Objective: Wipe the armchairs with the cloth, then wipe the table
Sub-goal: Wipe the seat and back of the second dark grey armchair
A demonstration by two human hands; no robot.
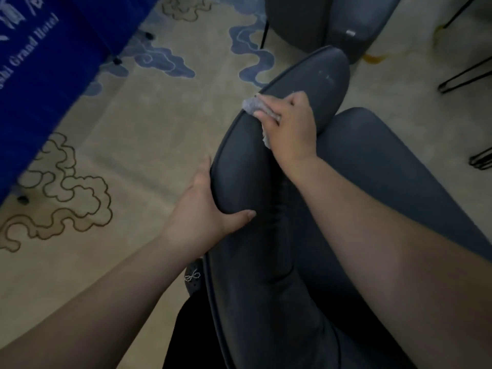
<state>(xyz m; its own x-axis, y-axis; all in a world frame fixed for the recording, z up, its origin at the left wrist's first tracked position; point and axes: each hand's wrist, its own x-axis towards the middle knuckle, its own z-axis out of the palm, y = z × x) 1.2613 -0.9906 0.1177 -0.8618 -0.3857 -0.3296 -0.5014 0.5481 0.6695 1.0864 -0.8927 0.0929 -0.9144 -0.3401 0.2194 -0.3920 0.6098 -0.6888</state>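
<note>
A dark grey armchair (253, 182) fills the middle and lower right of the head view; I look down over its curved backrest and arm. My right hand (291, 126) presses a small grey cloth (253, 105) against the armrest's upper edge, fingers curled over the cloth. Most of the cloth is hidden under the hand. My left hand (205, 206) grips the backrest's outer edge lower down, thumb lying on the inner face and fingers wrapped behind it.
A second dark armchair (319, 20) stands at the top. Thin black metal legs (463, 75) show at the right edge. A blue fabric-covered cart (40, 62) with white lettering stands at the upper left on patterned beige carpet (138, 129).
</note>
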